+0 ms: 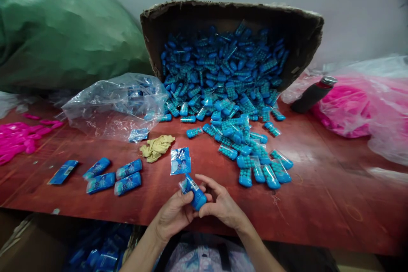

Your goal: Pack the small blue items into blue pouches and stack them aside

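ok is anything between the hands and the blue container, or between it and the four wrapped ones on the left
Nothing visible: the left hand grips the blue container, the right hand is at its side, and nothing shows between it and the four wrapped containers. Printed wrappers ahead of the hands lie off that line.

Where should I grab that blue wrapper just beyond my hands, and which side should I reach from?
Probably pinch the right edge of the blue wrapper, coming from the right. It looks thin and flat, so an edge should lift more easily than its middle. Bare table borders that side, while the blue bottle you're holding sits close to the near edge.
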`<state>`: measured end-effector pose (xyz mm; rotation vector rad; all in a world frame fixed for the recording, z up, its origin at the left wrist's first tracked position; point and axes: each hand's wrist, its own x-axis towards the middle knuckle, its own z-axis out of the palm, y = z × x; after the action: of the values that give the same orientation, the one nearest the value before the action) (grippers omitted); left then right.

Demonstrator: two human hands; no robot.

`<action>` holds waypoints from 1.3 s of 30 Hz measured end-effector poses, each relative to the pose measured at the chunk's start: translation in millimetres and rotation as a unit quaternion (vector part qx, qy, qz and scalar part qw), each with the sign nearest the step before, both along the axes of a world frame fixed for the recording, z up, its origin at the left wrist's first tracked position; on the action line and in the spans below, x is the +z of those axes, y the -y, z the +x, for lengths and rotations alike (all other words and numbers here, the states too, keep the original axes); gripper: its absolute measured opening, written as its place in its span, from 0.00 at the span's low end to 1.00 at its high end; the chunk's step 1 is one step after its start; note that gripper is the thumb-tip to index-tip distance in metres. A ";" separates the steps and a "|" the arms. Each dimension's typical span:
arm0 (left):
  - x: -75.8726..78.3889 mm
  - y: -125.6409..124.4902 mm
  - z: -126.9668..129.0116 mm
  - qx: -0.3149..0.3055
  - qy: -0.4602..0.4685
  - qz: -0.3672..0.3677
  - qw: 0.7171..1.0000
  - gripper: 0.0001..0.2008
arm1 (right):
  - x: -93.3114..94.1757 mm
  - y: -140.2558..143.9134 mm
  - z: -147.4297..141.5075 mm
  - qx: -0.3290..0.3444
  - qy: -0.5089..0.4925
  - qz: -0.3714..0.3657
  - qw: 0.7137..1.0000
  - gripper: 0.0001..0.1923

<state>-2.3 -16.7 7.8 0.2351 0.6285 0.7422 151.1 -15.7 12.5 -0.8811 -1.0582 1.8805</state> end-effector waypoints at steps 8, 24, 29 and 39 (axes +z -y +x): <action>7.9 12.2 17.3 0.083 -0.062 -0.045 0.994 0.07 | -7.0 4.8 -0.3 -0.008 0.040 -0.016 0.999 0.33; 18.8 17.1 23.5 0.108 -0.089 -0.066 0.988 0.06 | -14.4 4.1 4.3 -0.049 0.071 0.038 0.996 0.21; 12.0 20.7 30.1 0.153 -0.084 -0.055 0.983 0.07 | -13.1 6.3 0.9 -0.071 0.146 0.109 0.981 0.20; 14.8 16.5 27.5 0.146 -0.047 -0.073 0.985 0.06 | -20.1 6.8 -1.5 -0.074 0.141 0.045 0.986 0.19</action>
<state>25.2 -33.2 22.7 0.0430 0.8141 0.9662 149.5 -22.5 -7.6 -1.1648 -1.2002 1.6034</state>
